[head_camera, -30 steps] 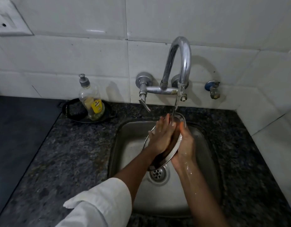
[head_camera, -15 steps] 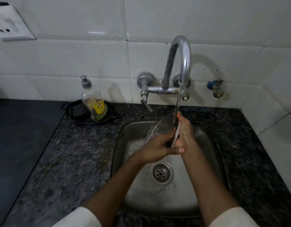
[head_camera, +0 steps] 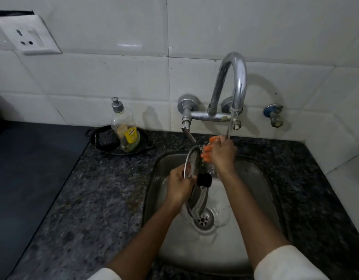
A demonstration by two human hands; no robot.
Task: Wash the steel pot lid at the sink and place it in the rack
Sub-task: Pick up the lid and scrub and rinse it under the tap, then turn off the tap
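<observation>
The steel pot lid (head_camera: 195, 197) stands on edge over the steel sink (head_camera: 253, 178), its black knob (head_camera: 204, 179) facing right. My left hand (head_camera: 179, 183) grips the lid's left rim. My right hand (head_camera: 221, 153) is at the lid's upper edge, under the stream of water from the tap (head_camera: 234, 83), fingers bent against the lid's top face. The lid's lower edge hangs just above the drain (head_camera: 204, 219). No rack is in view.
A soap dispenser bottle (head_camera: 125, 130) stands in a black dish (head_camera: 106, 142) on the dark granite counter (head_camera: 106, 188), left of the sink. A second small valve (head_camera: 274, 116) and a wall socket (head_camera: 27, 37) are on the white tiled wall.
The lid has turned from lying tilted between both hands to standing on edge with its knob showing. My left hand moved to the left rim, my right hand rose under the stream.
</observation>
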